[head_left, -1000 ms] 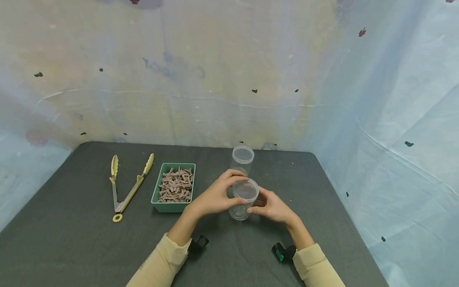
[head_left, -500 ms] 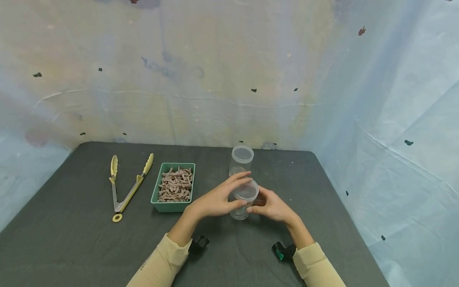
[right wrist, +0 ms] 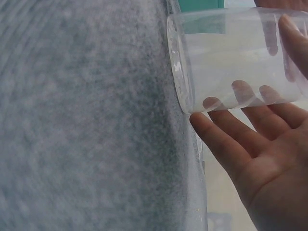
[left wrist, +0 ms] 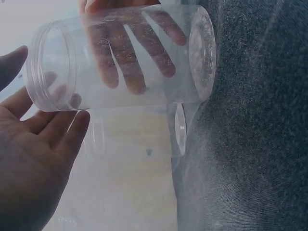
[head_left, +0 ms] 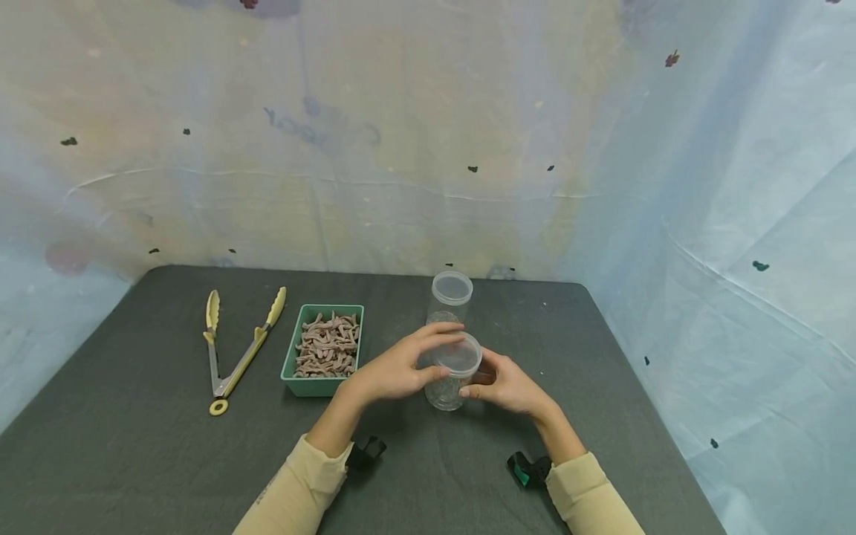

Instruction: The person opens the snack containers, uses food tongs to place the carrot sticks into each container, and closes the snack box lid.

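A clear plastic jar [head_left: 443, 397] with a translucent lid [head_left: 461, 355] stands upright between the hands. My right hand [head_left: 511, 388] holds its right side, fingers behind and thumb in front. In the right wrist view, the right hand's fingertips [right wrist: 204, 122] lie along the jar wall. My left hand [head_left: 391, 370] arches loosely around the lid, fingers on its far side. The left thumb [left wrist: 13, 65] appears slightly off the lid's edge in the left wrist view. The jar looks empty. Behind it stands a second clear lidded jar [head_left: 449, 303], partly hidden by the left fingers.
Left of the hands is a green tray [head_left: 314, 388] heaped with brownish, finger-like pieces [head_left: 328, 345]. Spread tongs [head_left: 227, 383] with yellow grips lie farther left. Everything rests on a dark grey cloth-covered table [head_left: 134, 446], with plastic sheeting behind and to the right.
The left hand has shifted slightly left, its thumb drawing back along the lid. The right hand and the jar stay nearly where they were.
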Available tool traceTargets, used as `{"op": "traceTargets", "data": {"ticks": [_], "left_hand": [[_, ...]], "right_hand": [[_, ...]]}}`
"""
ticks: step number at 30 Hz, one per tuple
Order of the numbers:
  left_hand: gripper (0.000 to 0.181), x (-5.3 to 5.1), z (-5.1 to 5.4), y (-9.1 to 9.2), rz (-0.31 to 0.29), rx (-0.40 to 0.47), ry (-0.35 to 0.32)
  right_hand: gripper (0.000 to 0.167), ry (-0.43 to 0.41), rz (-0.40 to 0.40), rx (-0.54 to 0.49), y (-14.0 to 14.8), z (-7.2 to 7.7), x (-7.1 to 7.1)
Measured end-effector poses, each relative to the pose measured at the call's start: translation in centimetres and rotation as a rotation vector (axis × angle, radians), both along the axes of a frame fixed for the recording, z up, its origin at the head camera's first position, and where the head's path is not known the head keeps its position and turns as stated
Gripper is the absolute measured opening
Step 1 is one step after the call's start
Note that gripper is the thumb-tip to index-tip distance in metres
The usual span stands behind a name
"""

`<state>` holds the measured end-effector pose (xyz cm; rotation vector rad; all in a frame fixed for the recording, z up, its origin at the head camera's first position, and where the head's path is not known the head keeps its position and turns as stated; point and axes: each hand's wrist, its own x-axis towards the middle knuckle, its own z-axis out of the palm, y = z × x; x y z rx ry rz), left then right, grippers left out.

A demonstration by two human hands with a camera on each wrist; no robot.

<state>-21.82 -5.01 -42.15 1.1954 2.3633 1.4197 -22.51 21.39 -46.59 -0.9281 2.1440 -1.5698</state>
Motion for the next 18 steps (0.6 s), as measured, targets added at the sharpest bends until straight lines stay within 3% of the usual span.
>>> {"op": "traceTargets", "data": {"ticks": [18], "left_hand": [[0.058, 0.25, -0.15, 0.95, 0.214, 0.009, 0.169]], "right_hand": [[0.073, 0.013, 0.006, 0.006, -0.04, 0.33, 0.06]]}}
